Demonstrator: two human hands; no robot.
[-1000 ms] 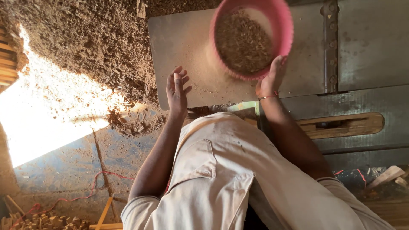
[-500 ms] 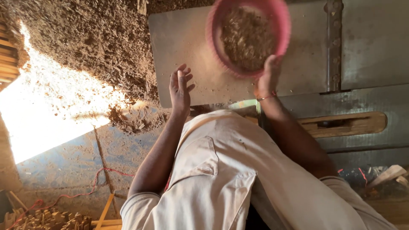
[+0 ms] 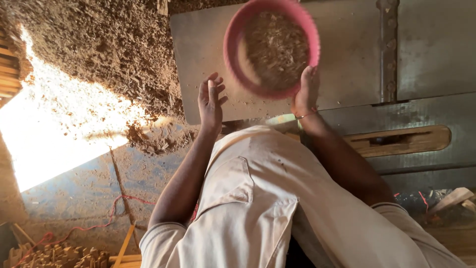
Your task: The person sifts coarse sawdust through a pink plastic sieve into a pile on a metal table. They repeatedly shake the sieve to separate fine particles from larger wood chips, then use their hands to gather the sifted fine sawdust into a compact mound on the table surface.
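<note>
The right hand (image 3: 306,92) grips the near rim of a pink bowl (image 3: 271,47) heaped with wood shavings, holding it tilted above the grey metal worktop (image 3: 198,44), its fingers wrapped on the rim. The left hand (image 3: 210,101) hangs open just beside the bowl, fingers spread and holding nothing. The bowl looks blurred, perhaps mid-shake, so the step seems to be carrying shavings; steadying it calls for that free hand on the far rim.

desk: a flat grey metal desk (image 3: 208,44) with a metal strip (image 3: 388,49) running across it
on the desk: a few small wood bits (image 3: 342,101)
floor: blue and dusty (image 3: 74,198)
on the floor: a big heap of sawdust (image 3: 99,49), a red cord (image 3: 124,201), small wood sticks (image 3: 59,255)
</note>
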